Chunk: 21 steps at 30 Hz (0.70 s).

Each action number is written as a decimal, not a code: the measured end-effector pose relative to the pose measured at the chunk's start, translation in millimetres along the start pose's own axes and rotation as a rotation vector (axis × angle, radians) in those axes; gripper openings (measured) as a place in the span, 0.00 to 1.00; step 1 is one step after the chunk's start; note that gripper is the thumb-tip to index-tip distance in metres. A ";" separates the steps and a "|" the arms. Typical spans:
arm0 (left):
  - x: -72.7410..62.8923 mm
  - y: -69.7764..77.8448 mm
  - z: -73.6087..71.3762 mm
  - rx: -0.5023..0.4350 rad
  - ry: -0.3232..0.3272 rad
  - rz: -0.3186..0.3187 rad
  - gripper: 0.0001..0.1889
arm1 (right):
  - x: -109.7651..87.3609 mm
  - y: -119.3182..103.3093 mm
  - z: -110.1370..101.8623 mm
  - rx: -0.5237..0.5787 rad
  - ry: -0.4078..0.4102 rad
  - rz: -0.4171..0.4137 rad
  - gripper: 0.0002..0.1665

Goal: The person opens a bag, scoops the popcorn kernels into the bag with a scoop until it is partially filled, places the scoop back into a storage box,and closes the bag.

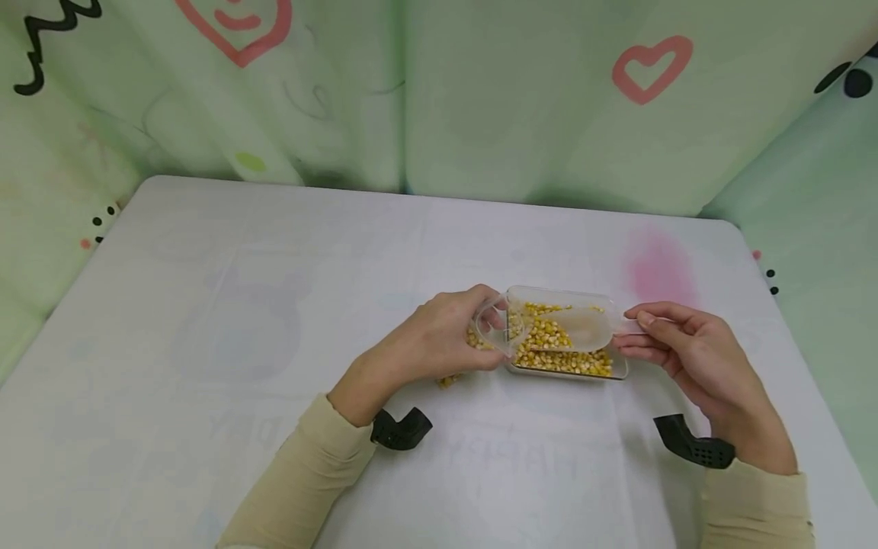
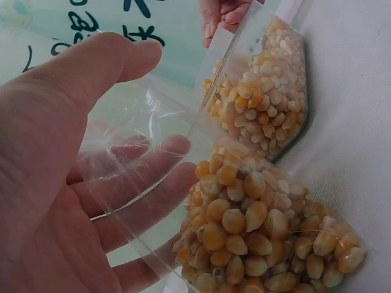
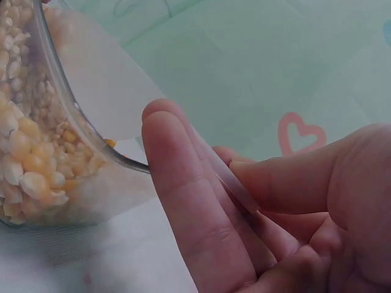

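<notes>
My left hand holds a clear plastic bag with its mouth spread round, fingers and thumb curved about it. Yellow corn kernels fill the bag's lower part, which rests on the table. Just right of it stands a clear rectangular container, partly filled with corn kernels. My right hand pinches the thin handle of a translucent white scoop between thumb and fingers. Over the container lies the scoop, some kernels in its left part, its front end close to the bag's mouth.
A white cloth with a pink patch covers the table. Green curtains with hearts hang behind and beside it. A black strap piece sits at my left wrist, another at the right.
</notes>
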State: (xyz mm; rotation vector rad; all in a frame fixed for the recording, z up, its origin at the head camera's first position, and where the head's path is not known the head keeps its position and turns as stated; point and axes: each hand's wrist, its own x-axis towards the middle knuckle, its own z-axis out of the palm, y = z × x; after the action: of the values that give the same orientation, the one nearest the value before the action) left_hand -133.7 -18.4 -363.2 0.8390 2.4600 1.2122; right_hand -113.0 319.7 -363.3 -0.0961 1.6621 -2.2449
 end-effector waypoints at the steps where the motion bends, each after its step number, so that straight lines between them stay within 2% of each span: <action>1: 0.2 0.0 0.0 0.001 0.001 0.001 0.26 | 0.0 0.2 -0.3 0.006 0.001 0.000 0.13; 21: 0.9 0.5 0.3 0.010 -0.010 -0.005 0.27 | -1.2 1.9 -5.2 0.096 0.011 0.005 0.15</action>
State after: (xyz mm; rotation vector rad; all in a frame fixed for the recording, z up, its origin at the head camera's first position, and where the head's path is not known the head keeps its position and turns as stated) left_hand -134.0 -17.4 -363.0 0.8385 2.4607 1.1919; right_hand -112.8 324.4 -366.5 -0.0556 1.5549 -2.3215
